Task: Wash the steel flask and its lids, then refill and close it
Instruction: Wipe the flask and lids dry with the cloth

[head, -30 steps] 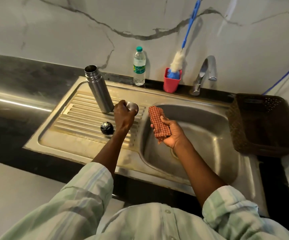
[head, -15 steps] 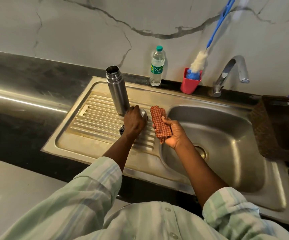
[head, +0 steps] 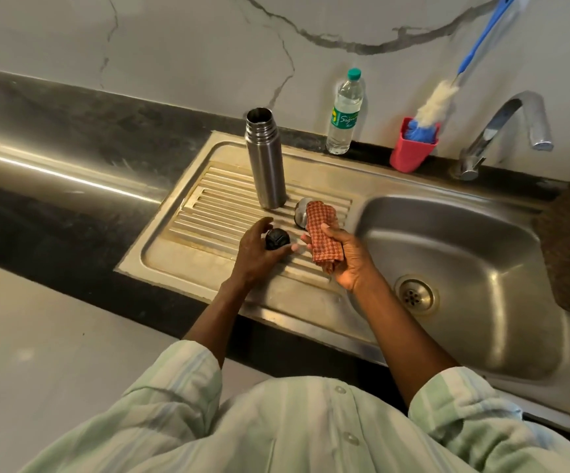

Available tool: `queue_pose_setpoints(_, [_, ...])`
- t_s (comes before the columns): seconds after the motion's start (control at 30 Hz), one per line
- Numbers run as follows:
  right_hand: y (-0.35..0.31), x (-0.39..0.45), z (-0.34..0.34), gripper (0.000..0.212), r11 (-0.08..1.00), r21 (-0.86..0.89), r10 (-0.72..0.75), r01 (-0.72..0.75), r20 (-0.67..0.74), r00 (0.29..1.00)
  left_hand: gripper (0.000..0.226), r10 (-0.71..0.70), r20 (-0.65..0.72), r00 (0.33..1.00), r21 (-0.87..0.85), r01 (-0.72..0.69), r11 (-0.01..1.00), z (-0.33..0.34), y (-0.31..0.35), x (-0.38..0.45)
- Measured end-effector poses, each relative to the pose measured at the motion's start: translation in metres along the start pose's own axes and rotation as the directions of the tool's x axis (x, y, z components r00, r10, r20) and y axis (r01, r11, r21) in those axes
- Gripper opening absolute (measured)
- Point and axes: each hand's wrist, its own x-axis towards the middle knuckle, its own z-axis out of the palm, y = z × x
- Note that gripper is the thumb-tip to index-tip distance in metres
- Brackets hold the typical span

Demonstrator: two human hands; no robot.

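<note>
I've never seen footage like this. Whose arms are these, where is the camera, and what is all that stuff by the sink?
There is no machine here: a person wears a wide-angle camera on the head, so you look down at their own two arms. The left hand closes round a small black lid on the ribbed draining board. The right hand holds a folded checked cloth. Behind the cloth lies a shiny steel lid, and the open steel flask stands upright beside it. At the wall stand a water bottle, a pink cup with a blue-handled brush, and the tap over the sink basin.
</note>
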Motion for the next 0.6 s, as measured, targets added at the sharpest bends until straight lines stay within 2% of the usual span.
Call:
queue_pose_setpoints(0.07, [0.004, -0.002, 0.001, 0.037, 1.000, -0.005, -0.007, 0.007, -0.012, 1.000, 0.091, -0.051, 0.012, 0.999, 0.008, 0.050, 0.999, 0.003, -0.005, -0.004])
queue_pose_setpoints(0.2, [0.004, -0.002, -0.006, 0.044, 0.997, -0.075, -0.034, 0.030, -0.049, 0.998, 0.068, -0.038, -0.094, 0.995, -0.047, 0.033, 0.998, 0.008, 0.003, -0.013])
queue_pose_setpoints(0.27, [0.001, -0.006, -0.009, 0.034, 0.956, -0.247, -0.183, 0.157, -0.086, 0.979, 0.061, -0.006, -0.137, 0.991, -0.092, -0.007, 0.996, 0.013, 0.013, -0.017])
queue_pose_setpoints(0.3, [-0.001, -0.010, -0.008, 0.031, 0.887, -0.394, -0.301, 0.240, -0.099, 0.948, 0.058, 0.026, -0.138, 0.990, -0.107, -0.041, 0.993, 0.016, 0.019, -0.019])
queue_pose_setpoints(0.33, [-0.003, -0.014, -0.009, 0.030, 0.771, -0.552, -0.433, 0.318, -0.089, 0.897, 0.055, 0.050, -0.114, 0.992, -0.142, -0.066, 0.988, 0.021, 0.026, -0.021])
queue_pose_setpoints(0.4, [-0.006, -0.025, -0.009, 0.029, 0.481, -0.753, -0.618, 0.449, 0.071, 0.783, 0.050, 0.048, -0.021, 0.999, -0.264, -0.052, 0.963, 0.035, 0.047, -0.023])
queue_pose_setpoints(0.47, [-0.008, -0.033, -0.016, 0.033, 0.198, -0.826, -0.633, 0.527, 0.303, 0.712, 0.036, 0.055, 0.074, 0.996, -0.392, -0.022, 0.920, 0.051, 0.072, -0.026])
queue_pose_setpoints(0.53, [-0.016, -0.040, -0.034, 0.039, -0.119, -0.872, -0.618, 0.475, 0.439, 0.652, 0.028, 0.077, 0.153, 0.985, -0.474, 0.005, 0.880, 0.070, 0.092, -0.028])
queue_pose_setpoints(0.57, [-0.026, -0.044, -0.044, 0.038, -0.219, -0.879, -0.644, 0.424, 0.457, 0.613, 0.030, 0.089, 0.202, 0.975, -0.494, 0.023, 0.869, 0.079, 0.100, -0.030])
queue_pose_setpoints(0.6, [-0.037, -0.045, -0.053, 0.035, -0.214, -0.898, -0.685, 0.384, 0.418, 0.596, 0.035, 0.109, 0.250, 0.962, -0.508, 0.035, 0.861, 0.089, 0.105, -0.032])
